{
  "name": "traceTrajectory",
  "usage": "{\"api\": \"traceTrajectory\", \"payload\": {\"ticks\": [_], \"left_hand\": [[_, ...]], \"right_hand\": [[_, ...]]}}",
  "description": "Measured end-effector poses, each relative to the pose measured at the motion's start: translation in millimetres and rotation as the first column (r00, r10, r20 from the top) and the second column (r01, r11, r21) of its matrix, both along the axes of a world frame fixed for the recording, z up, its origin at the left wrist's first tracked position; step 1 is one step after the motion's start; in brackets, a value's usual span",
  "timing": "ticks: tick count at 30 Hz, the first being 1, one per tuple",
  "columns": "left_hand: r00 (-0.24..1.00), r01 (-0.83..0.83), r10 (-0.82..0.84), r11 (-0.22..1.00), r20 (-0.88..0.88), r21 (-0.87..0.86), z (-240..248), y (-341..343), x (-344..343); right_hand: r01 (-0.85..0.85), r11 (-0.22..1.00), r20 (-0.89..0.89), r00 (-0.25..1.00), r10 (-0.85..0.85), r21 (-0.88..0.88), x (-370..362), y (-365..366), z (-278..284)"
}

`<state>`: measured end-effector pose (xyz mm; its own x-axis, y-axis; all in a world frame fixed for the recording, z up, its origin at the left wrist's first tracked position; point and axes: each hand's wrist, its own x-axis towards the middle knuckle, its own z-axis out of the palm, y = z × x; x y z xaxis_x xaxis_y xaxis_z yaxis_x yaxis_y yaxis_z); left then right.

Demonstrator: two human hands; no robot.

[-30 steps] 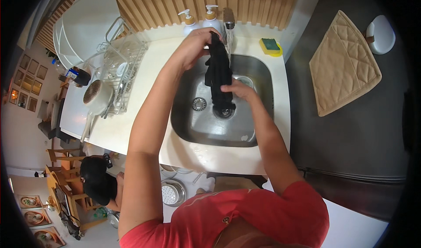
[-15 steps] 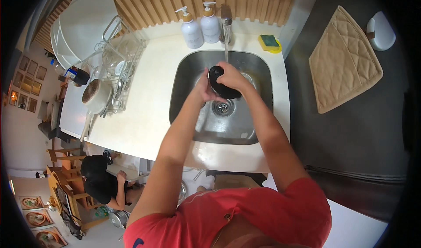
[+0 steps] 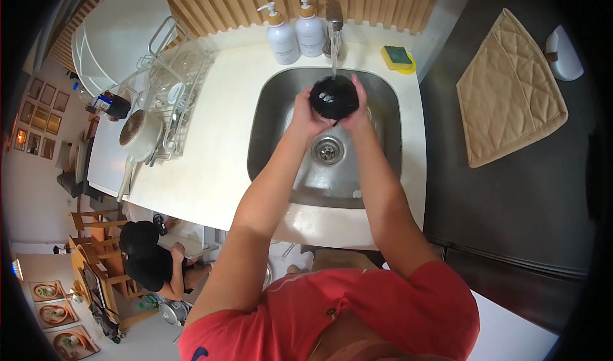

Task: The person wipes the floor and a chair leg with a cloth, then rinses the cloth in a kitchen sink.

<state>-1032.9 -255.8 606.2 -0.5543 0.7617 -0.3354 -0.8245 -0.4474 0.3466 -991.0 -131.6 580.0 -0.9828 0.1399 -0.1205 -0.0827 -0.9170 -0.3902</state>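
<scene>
Both my hands cup a bunched black cloth point(image 3: 334, 97) over the steel sink point(image 3: 274, 137). My left hand point(image 3: 306, 112) presses it from the left and my right hand point(image 3: 359, 109) from the right. Water runs from the tap point(image 3: 334, 16) straight down onto the top of the cloth. The drain point(image 3: 327, 150) lies just below my hands.
Two white pump bottles point(image 3: 281, 35) stand behind the sink, with a yellow-green sponge point(image 3: 398, 57) at the back right. A dish rack point(image 3: 169, 99) with a pan sits on the left counter. A quilted beige mat point(image 3: 511, 90) lies on the dark surface at right. Another person crouches at lower left.
The cloth hung long between my hands a second ago; I have gathered it into a ball and lifted it under the running water.
</scene>
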Motion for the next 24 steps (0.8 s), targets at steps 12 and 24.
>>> {"api": "traceTrajectory", "payload": {"ticks": [12, 24], "left_hand": [[0.947, -0.282, 0.271, 0.958, -0.173, -0.041, 0, 19, 2], [-0.543, -0.541, -0.05, 0.785, -0.838, 0.303, 77, 27, 43]], "right_hand": [[0.352, 0.832, -0.107, 0.934, -0.34, 0.428, 25, -4, 16], [-0.267, 0.941, -0.061, 0.957, 0.285, 0.208, -8, 31, 36]]}}
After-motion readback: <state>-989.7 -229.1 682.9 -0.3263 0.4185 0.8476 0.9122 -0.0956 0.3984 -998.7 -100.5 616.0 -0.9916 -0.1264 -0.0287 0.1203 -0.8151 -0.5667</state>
